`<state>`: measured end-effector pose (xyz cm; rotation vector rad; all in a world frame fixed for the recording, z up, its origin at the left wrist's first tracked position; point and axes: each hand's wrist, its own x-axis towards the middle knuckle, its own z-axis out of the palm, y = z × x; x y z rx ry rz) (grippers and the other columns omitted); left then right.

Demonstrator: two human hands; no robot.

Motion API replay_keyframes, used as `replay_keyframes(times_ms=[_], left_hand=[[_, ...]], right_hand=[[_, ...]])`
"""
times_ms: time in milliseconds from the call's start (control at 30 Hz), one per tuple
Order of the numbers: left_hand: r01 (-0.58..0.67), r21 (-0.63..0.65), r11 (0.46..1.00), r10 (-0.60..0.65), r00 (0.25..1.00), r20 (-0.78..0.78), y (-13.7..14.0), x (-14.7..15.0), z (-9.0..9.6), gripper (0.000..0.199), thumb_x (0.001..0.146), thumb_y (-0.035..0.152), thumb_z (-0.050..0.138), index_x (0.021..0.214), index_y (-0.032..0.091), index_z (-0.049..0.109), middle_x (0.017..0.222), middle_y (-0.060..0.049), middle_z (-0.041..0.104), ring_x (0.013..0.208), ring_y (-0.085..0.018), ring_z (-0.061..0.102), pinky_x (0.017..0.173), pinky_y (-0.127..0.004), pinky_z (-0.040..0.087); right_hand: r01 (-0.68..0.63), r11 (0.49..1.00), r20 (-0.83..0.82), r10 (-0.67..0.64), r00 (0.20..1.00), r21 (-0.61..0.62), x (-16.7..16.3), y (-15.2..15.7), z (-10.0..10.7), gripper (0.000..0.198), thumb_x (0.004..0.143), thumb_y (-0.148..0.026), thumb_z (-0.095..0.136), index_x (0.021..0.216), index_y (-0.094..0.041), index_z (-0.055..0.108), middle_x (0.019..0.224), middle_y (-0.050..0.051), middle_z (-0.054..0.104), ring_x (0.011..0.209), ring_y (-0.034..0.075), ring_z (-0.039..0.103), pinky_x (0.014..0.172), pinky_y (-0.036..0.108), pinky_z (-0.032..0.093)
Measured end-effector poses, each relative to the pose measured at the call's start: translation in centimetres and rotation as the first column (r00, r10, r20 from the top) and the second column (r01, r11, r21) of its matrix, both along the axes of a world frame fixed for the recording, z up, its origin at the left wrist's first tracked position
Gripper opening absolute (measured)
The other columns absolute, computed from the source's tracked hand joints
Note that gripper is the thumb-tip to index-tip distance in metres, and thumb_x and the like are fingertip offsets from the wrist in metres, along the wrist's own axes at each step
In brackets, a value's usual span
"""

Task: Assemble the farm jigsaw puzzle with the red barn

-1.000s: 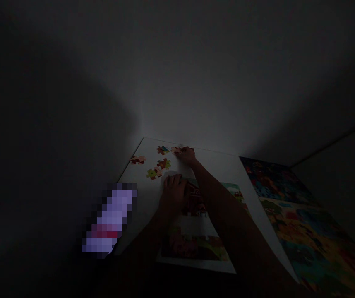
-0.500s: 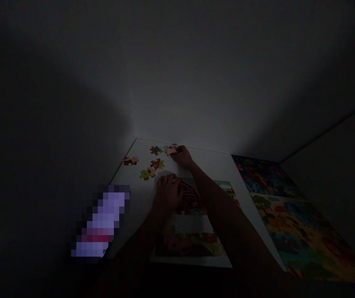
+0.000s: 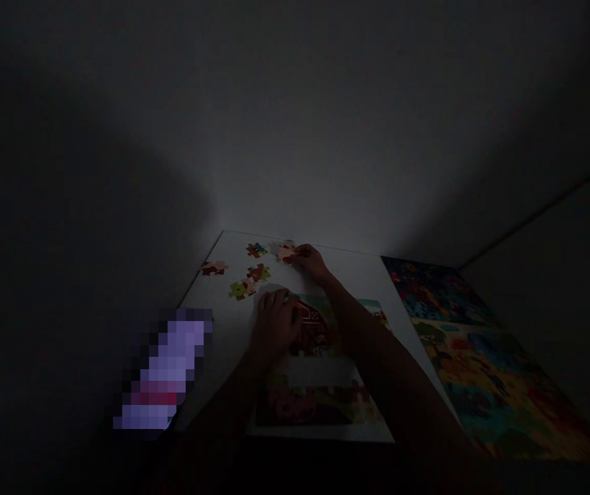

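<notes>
Dim room, white board (image 3: 233,330) lit at its far end, a colourful finished picture sheet (image 3: 481,364) lying just right of it. Right hand (image 3: 311,261) reaches to the far edge, fingers pinched on a loose puzzle piece (image 3: 285,253); other loose pieces (image 3: 246,285) lie scattered nearby to the left. Left hand (image 3: 274,323) rests flat, fingers loosely curled, on the top-left corner of the part-built puzzle (image 3: 320,371); whether it grips anything, cannot tell.
</notes>
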<state>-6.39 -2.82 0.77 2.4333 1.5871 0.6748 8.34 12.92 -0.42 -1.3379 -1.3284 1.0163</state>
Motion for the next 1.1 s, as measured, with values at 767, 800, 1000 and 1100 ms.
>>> replay_keyframes(times_ms=[767, 800, 1000, 1100], left_hand=[[-0.003, 0.015, 1.0, 0.003, 1.0, 0.023, -0.2, 0.0, -0.1, 0.025, 0.09, 0.025, 0.054, 0.114, 0.021, 0.063, 0.129, -0.01, 0.057, 0.123, -0.027, 0.047, 0.109, -0.046, 0.032], [0.001, 0.016, 1.0, -0.001, 1.0, 0.024, -0.2, 0.0, -0.1, 0.026, 0.091, 0.026, 0.054, 0.114, 0.021, 0.063, 0.129, -0.01, 0.057, 0.123, -0.027, 0.047, 0.109, -0.047, 0.032], [-0.006, 0.026, 1.0, 0.005, 1.0, 0.03, -0.2, 0.0, -0.2, 0.024, 0.089, 0.024, 0.054, 0.112, 0.022, 0.063, 0.122, -0.008, 0.058, 0.116, -0.026, 0.049, 0.106, -0.046, 0.034], [-0.011, 0.024, 1.0, 0.01, 1.0, 0.028, -0.2, 0.0, -0.4, 0.026, 0.089, 0.026, 0.055, 0.113, 0.022, 0.063, 0.12, -0.009, 0.058, 0.116, -0.026, 0.049, 0.105, -0.046, 0.034]], right_hand=[[0.112, 0.994, 0.629, -0.098, 0.771, 0.017, 2.4, -2.7, 1.0, 0.017, 0.079, -0.027, 0.065, 0.092, -0.016, 0.068, 0.097, 0.007, 0.071, 0.092, 0.019, 0.064, 0.08, 0.028, 0.047], [0.114, 0.993, 0.652, -0.098, 0.752, 0.018, 2.3, -2.8, 1.1, 0.019, 0.08, -0.027, 0.065, 0.095, -0.016, 0.068, 0.1, 0.008, 0.07, 0.094, 0.019, 0.063, 0.08, 0.028, 0.047], [0.011, 0.999, 0.733, -0.035, 0.68, 0.037, 0.1, -3.6, 2.4, 0.023, 0.085, -0.028, 0.06, 0.103, -0.016, 0.069, 0.108, 0.011, 0.064, 0.096, 0.019, 0.063, 0.085, 0.027, 0.046], [-0.168, 0.985, 0.759, 0.08, 0.647, 0.04, -2.1, -4.4, 3.3, 0.025, 0.086, -0.021, 0.057, 0.108, -0.017, 0.068, 0.109, 0.009, 0.063, 0.098, 0.018, 0.062, 0.09, 0.028, 0.045]])
